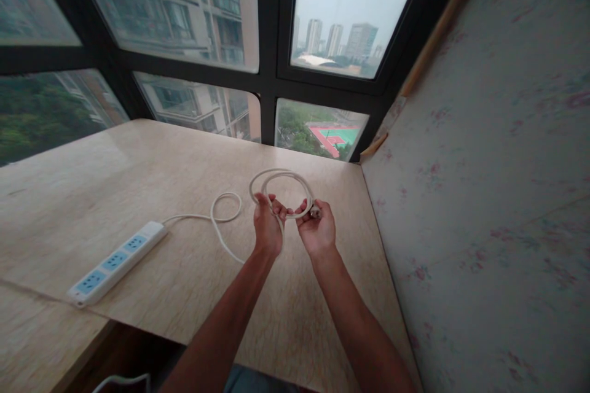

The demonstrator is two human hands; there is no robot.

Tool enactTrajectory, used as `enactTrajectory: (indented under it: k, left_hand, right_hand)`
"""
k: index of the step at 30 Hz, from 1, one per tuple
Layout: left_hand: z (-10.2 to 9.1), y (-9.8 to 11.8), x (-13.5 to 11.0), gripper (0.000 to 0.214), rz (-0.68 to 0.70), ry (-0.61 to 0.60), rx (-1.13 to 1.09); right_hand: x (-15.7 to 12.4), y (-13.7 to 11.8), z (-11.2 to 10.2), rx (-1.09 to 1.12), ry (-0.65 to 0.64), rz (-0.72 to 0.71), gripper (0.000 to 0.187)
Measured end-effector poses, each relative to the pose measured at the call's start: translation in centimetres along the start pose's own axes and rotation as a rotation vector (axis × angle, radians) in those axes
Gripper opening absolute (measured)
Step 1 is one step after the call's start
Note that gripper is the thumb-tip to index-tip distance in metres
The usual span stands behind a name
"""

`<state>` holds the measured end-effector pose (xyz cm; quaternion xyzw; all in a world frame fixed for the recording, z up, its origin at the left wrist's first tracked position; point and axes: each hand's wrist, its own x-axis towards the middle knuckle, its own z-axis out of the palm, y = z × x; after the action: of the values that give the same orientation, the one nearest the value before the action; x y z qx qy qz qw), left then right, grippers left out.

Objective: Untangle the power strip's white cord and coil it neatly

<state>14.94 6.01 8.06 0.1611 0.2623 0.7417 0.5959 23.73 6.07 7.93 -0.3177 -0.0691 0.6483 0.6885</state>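
Observation:
A white power cord (286, 173) is gathered in loops between my hands, over the marble-patterned ledge. My left hand (268, 224) has its fingers closed around the left side of the loops. On the right side, my right hand (318, 228) grips the coiled cord close to its plug (315, 212). From my left hand the cord drops to the ledge, passes partly behind my left forearm, and makes one loose loop. It ends at a white power strip (120, 263) with blue socket faces, lying at an angle on the left.
The ledge (184, 159) runs back to dark-framed windows (270, 83). A flower-patterned wall (470, 209) borders it on the right, with peeling trim (374, 146) at the corner. At the lower left, a dark opening (133, 350) shows below the ledge edge, with a white cable (122, 379) in it.

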Motion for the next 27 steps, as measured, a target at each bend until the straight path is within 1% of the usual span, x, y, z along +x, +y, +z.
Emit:
enactTrajectory:
  k: [3,8,10,13,16,19,21,23,25,27]
  left_hand:
    - [-0.3,1.3,0.5,0.054,-0.061,0.015,-0.052]
    - [-0.6,2.8,1.1,0.053,-0.065,0.068,-0.031]
    - [-0.6,3.1,1.2,0.051,-0.069,0.105,-0.005]
    - [-0.7,3.3,1.2,0.048,-0.092,0.156,0.036]
    - [-0.9,3.3,0.9,0.046,-0.089,0.173,0.109]
    - [-1.1,2.9,0.6,0.044,-0.051,0.156,0.212]
    - [-1.2,2.6,0.4,0.043,-0.023,0.144,0.278]
    - [-1.4,2.2,0.2,0.044,0.000,0.143,0.347]
    - [-1.7,1.8,0.2,0.045,0.023,0.149,0.424]
    - [-1.9,1.4,0.1,0.046,0.051,0.159,0.495]
  right_hand:
    - [-0.1,-0.2,0.2,-0.066,-0.064,0.030,0.002]
    - [0.4,-1.2,-0.5,-0.346,-0.241,0.026,0.020]
    - [0.9,-1.9,-1.0,-0.451,-0.321,0.051,0.027]
    - [1.6,-3.1,-2.0,-0.575,-0.482,0.142,0.033]
    - [1.9,-4.3,-2.8,-0.669,-0.619,0.222,0.029]
    - [1.8,-4.8,-3.2,-0.739,-0.709,0.275,0.030]
    - [1.6,-4.8,-3.3,-0.772,-0.738,0.326,0.035]
    - [1.4,-4.5,-3.1,-0.795,-0.725,0.371,0.043]
    - [1.3,-3.9,-2.9,-0.839,-0.672,0.385,0.050]
    - [1.3,-3.2,-2.7,-0.894,-0.595,0.343,0.051]
